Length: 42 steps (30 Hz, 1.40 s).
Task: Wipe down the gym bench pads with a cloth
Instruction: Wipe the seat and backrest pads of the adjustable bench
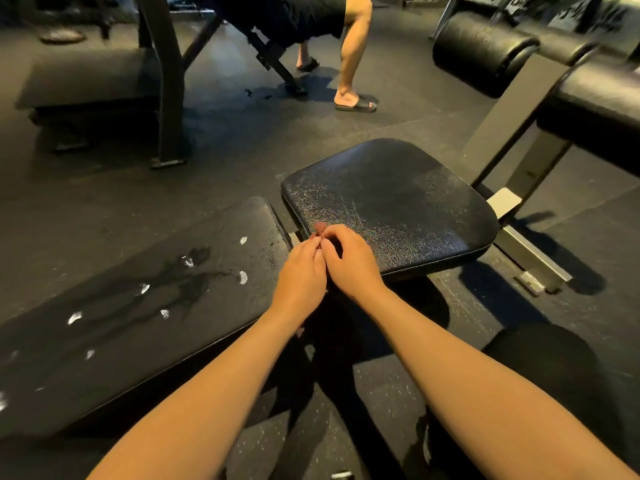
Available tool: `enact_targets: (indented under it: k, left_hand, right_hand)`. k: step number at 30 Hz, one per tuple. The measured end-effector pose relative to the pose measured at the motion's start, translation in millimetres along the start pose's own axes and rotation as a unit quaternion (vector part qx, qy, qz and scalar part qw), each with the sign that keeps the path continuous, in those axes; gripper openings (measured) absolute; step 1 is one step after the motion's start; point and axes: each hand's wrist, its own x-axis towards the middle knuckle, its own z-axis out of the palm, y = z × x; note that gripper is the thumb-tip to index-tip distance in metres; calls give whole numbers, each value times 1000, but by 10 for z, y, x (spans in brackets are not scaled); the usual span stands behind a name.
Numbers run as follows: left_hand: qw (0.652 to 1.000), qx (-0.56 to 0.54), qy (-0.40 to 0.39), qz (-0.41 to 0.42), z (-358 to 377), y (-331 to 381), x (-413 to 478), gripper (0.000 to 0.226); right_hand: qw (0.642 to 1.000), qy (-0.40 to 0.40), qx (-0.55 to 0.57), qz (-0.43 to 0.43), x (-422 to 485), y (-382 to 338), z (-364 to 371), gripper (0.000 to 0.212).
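Two bare forearms reach forward from the bottom edge and meet where the left hand (301,268) and right hand (349,261) press together, knuckles up and fingers curled inward against each other. Whether they hold a cloth or anything else between them cannot be told.

Dark speckled rubber floor (242,143) spreads out on every side of the hands. Left of the hands runs the long black back pad (104,341), its near end just beside the left hand. Beyond and to the right of the hands lies the black seat pad (391,202), with the right hand's fingers over its near edge. Far right of the hands stands a neighbouring bench (595,102) with a roller pad (481,46), and a grey steel frame (533,254) stretches out from under the seat pad. Well beyond the hands, another person's bare leg (353,53) ends in a black slide sandal (356,105). On the back pad, left of the hands, a wet streak (183,278) glistens among small white patches (243,277).
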Motion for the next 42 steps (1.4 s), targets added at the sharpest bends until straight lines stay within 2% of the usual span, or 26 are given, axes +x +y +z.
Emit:
enact_targets:
  k: [3,7,11,13,16,20,22,24,26,27,28,30,32,35,39,42]
  left_hand:
    - [998,-47,27,-13,-220,-75,-108,43]
    - [997,-69,0,-43,-372,-109,-184,47]
    - [995,-69,-14,-78,-435,-115,-157,45]
    - [995,-70,-15,-64,-460,-131,-106,41]
    - [999,-29,-12,-44,-510,-209,30,45]
    - [994,46,37,-91,-569,-309,279,45]
    - [994,52,59,-82,-599,-328,356,44]
    - [996,41,72,-39,-648,-391,372,40]
    - [995,57,80,-36,-733,-523,396,44]
    - [993,79,77,-44,-781,-583,423,46]
    - [990,107,73,-50,-820,-631,455,46]
    - [984,157,59,-62,-840,-696,567,43]
    - [983,161,41,-73,-843,-724,699,43]
    - [982,176,17,-69,-822,-774,826,41]
    - [984,166,55,-22,-851,-869,813,29]
    - [988,139,49,-33,-851,-910,819,32]
  right_hand:
    - [998,-29,60,-2,-59,-143,135,22]
    - [991,-48,121,34,-140,-286,243,28]
    - [986,-54,148,57,-109,-350,250,26]
    - [987,-51,139,65,-81,-314,250,30]
    - [991,-30,110,71,34,-280,247,32]
    - [991,36,105,70,310,-315,243,33]
    - [993,60,80,65,501,-354,324,34]
    - [997,-14,60,39,613,-399,471,35]
    - [990,-138,23,-32,543,-395,663,41]
    - [983,-167,-4,-77,473,-360,754,45]
    - [979,-168,-26,-116,417,-306,831,48]
    - [982,-132,-40,-128,431,-228,896,49]
    - [989,-106,-29,-100,531,-227,907,46]
    - [992,-108,-25,-59,790,-251,943,45]
    - [990,-133,-32,-33,1224,-336,1112,46]
    - [986,-149,-70,-15,1317,-417,1142,48]
